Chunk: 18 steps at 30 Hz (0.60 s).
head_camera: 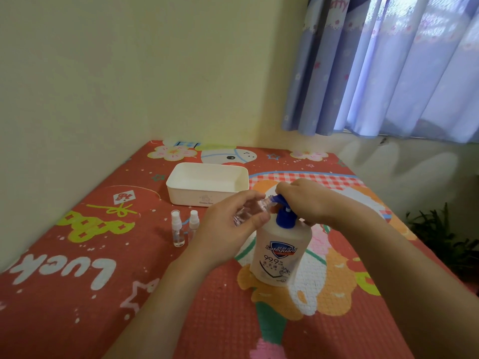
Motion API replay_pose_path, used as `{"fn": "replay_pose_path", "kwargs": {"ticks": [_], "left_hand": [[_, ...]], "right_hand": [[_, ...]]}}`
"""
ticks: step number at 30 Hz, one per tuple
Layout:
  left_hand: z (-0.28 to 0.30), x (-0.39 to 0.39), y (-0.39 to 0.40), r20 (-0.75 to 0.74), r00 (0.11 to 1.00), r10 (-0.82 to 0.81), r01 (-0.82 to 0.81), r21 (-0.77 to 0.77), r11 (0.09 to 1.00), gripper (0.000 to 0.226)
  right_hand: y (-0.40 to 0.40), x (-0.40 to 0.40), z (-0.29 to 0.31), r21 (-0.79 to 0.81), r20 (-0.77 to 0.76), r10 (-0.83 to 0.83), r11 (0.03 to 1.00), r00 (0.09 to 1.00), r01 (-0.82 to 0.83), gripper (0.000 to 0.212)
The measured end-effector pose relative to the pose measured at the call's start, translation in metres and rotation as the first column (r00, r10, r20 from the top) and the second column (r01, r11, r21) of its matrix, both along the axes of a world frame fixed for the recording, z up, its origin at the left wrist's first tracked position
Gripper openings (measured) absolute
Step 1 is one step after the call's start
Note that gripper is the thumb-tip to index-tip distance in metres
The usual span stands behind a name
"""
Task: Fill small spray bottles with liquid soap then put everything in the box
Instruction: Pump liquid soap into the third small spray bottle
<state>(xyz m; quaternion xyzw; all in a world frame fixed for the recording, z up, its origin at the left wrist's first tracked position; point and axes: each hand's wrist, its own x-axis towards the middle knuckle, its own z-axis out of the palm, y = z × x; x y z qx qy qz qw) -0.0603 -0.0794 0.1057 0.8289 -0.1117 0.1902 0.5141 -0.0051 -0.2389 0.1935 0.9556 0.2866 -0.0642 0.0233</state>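
Step in hand: I was filling the first small spray bottle, its cap off, tilted with its mouth at the blue pump nozzle of the Safeguard hand-soap bottle.
Left hand: fingers curled round the clear bottle, just left of the pump.
Right hand: it lay over the pump head, pressing; I couldn't tell how the fingers were set underneath.
Next move: I judged the mouth had to stay right under the nozzle while pumping, or soap would run down onto the mat.
Soap bottle: upright on the mat, seemingly well filled.
Held bottle: contents too blurred for me to judge.
Capped spray bottles: two upright, left of the soap bottle; the nearer looked almost empty.
White box: beyond and left of the soap bottle, open, nothing visible inside.
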Motion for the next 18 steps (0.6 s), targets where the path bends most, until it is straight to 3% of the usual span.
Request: {"fn": "replay_pose_path", "kwargs": {"ticks": [12,15,18], "left_hand": [[-0.009,0.000,-0.004,0.015,1.000,-0.002,0.003,-0.050,0.999,0.028],[-0.012,0.000,-0.006,0.010,1.000,0.009,-0.008,-0.059,0.998,0.027],[-0.014,0.000,-0.006,0.017,1.000,0.021,-0.020,-0.060,0.998,0.027]], "right_hand": [[0.001,0.005,-0.017,-0.048,0.082,-0.015,0.999,0.997,0.019,0.011],[0.001,0.006,-0.022,-0.035,0.102,-0.013,0.999,0.995,0.016,0.003],[0.001,0.006,-0.023,-0.034,0.107,-0.011,0.999,0.994,0.015,0.012]]}}
